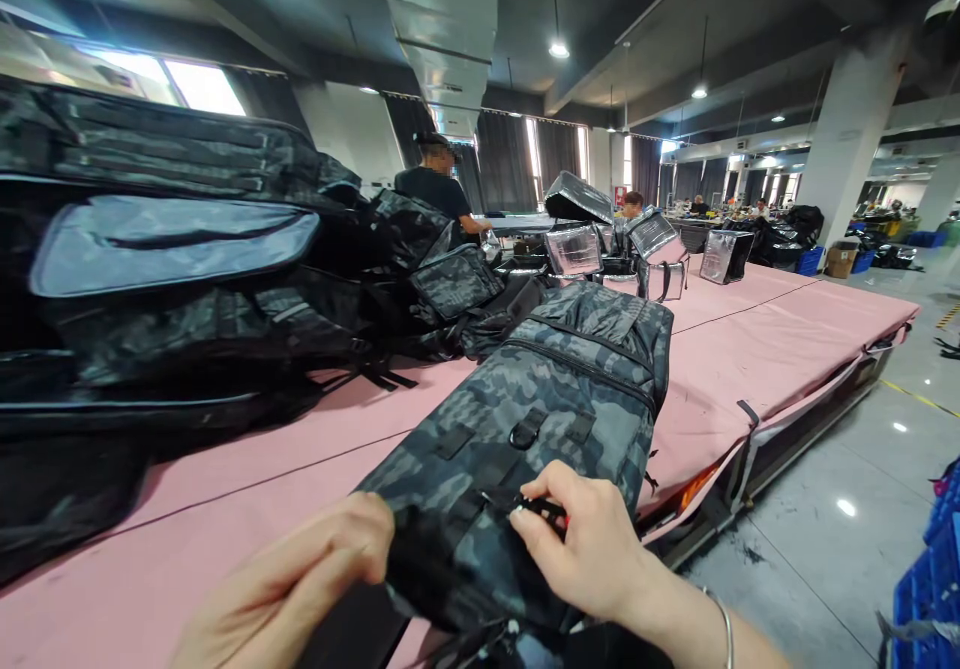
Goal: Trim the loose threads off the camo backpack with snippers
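Observation:
A dark camouflage backpack [517, 399] lies on the pink-covered table [750, 349], stretching away from me. On its left near edge, my left hand [330, 559] is closed, with the fabric gripped at the fingers. Small black thread snips [544, 511] are pinched in my right hand [585, 534]. Their tip points left, close over the bag's face near a strap patch. A black D-ring [527, 429] on a webbing tab sits just beyond the tool. Loose straps gather at the bag's near end, where details are hard to make out.
Dark bags [225, 329] are piled high along the left. Silver-lined boxes [574, 249] stand farther down the table. A person [435, 184] in dark clothing works behind the pile. Blue crates [926, 589] sit on the floor at right, beyond the table's edge.

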`<state>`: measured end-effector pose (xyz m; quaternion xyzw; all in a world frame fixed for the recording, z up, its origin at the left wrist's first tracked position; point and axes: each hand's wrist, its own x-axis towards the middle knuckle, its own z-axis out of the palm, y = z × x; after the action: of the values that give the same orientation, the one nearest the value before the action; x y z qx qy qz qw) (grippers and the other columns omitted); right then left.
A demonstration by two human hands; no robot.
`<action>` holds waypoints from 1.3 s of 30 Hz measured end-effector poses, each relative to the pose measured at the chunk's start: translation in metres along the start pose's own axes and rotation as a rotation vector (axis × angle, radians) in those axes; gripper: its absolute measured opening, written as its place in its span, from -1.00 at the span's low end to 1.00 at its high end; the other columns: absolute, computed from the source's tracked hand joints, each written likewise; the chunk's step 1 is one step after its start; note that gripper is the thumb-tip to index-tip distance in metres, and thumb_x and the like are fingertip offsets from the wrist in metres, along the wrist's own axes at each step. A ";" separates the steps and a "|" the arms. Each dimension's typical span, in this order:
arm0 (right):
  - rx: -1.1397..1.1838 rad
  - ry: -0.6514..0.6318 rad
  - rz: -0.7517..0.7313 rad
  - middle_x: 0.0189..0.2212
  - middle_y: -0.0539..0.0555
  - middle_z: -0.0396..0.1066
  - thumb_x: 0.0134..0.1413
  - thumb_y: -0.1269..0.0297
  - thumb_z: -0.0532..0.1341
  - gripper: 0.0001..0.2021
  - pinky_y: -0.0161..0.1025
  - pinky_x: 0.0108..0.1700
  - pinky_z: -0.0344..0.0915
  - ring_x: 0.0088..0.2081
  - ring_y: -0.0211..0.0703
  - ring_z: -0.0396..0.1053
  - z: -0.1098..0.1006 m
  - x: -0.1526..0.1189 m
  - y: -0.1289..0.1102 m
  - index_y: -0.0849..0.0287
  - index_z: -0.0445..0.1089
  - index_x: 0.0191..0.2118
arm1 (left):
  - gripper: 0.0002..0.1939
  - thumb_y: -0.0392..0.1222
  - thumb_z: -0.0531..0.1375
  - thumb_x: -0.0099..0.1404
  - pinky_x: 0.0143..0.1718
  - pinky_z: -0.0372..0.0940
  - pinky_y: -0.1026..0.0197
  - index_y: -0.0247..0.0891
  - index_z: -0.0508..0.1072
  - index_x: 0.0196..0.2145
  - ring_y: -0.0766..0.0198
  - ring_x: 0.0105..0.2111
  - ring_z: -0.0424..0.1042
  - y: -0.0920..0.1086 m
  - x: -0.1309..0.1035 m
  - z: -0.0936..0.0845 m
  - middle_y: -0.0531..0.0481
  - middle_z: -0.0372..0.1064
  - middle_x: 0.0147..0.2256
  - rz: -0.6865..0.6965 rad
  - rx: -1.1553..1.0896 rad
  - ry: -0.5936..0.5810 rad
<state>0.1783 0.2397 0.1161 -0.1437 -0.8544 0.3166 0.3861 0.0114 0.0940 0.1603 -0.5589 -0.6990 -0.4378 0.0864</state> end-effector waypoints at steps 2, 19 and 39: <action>-0.006 -0.004 -0.004 -0.44 0.00 0.49 0.18 0.20 0.10 -0.84 -0.31 -0.39 0.25 -0.45 -0.18 0.45 0.000 0.000 -0.001 0.12 0.36 -0.22 | -0.56 0.28 0.14 0.16 -0.38 0.39 0.35 -0.14 0.49 -0.52 0.28 -0.44 0.44 -0.001 0.000 -0.002 0.08 0.47 -0.48 -0.010 0.009 -0.008; 0.009 -0.050 -0.048 -0.47 0.00 0.46 0.17 0.17 0.09 -0.78 -0.31 -0.39 0.25 -0.47 -0.19 0.43 -0.003 -0.003 -0.002 0.15 0.39 -0.20 | -0.77 -0.06 0.00 0.32 -0.54 0.25 0.37 -0.14 0.29 -0.46 0.36 -0.57 0.34 0.000 0.002 0.016 0.12 0.30 -0.55 0.215 0.217 -0.106; -0.022 -0.012 -0.081 -0.38 -0.01 0.53 0.15 0.25 0.13 -0.87 -0.34 -0.37 0.26 -0.39 -0.20 0.49 0.006 0.001 -0.008 0.13 0.38 -0.25 | -0.84 -0.14 0.01 0.34 -0.47 0.26 0.37 -0.16 0.30 -0.39 0.35 -0.51 0.32 -0.003 -0.013 0.020 0.11 0.30 -0.48 0.167 0.128 -0.063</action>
<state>0.1730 0.2311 0.1191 -0.1115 -0.8652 0.2923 0.3920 0.0208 0.0991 0.1393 -0.6221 -0.6787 -0.3657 0.1362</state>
